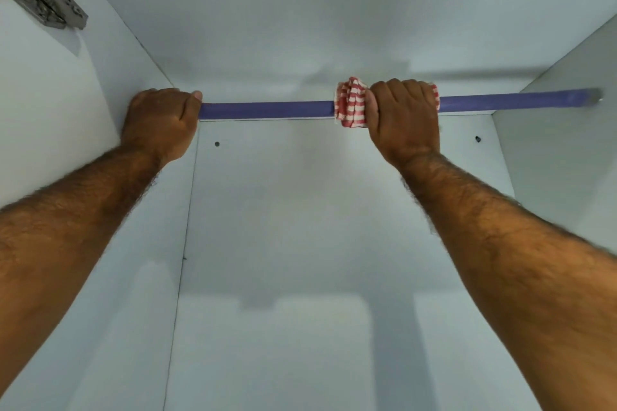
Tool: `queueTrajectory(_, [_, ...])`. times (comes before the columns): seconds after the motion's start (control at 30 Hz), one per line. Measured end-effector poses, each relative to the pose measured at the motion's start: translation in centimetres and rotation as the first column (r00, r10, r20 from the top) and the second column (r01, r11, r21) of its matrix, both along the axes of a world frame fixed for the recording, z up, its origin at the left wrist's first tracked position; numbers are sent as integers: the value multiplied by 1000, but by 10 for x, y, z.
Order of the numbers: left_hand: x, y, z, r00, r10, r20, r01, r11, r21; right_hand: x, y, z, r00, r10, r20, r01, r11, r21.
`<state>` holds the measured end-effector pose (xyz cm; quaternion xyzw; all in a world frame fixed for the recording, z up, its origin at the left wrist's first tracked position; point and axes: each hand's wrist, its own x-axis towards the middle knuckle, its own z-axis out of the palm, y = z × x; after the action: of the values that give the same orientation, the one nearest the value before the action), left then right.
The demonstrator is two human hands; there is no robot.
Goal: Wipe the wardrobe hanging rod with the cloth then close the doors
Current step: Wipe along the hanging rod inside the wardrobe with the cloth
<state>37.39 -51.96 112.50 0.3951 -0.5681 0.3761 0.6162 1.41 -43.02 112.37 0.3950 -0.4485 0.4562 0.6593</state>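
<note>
A purple hanging rod runs across the upper part of the white wardrobe from left wall to right wall. My left hand is closed around the rod's left end, right against the left wall. A red-and-white striped cloth is wrapped around the rod right of its middle. My right hand grips the cloth and the rod together. The rod's right end meets the right wall. The doors are out of view.
White wardrobe walls close in on the left and right, with the back panel behind the rod. A metal door hinge sits at the upper left. Two small holes mark the back panel.
</note>
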Motion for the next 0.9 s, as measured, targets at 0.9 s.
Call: queueTrajectory(0.9, [-203, 36, 0, 996, -43, 82, 62, 970, -237, -217, 62, 3, 995, -3, 99, 9, 998, -60])
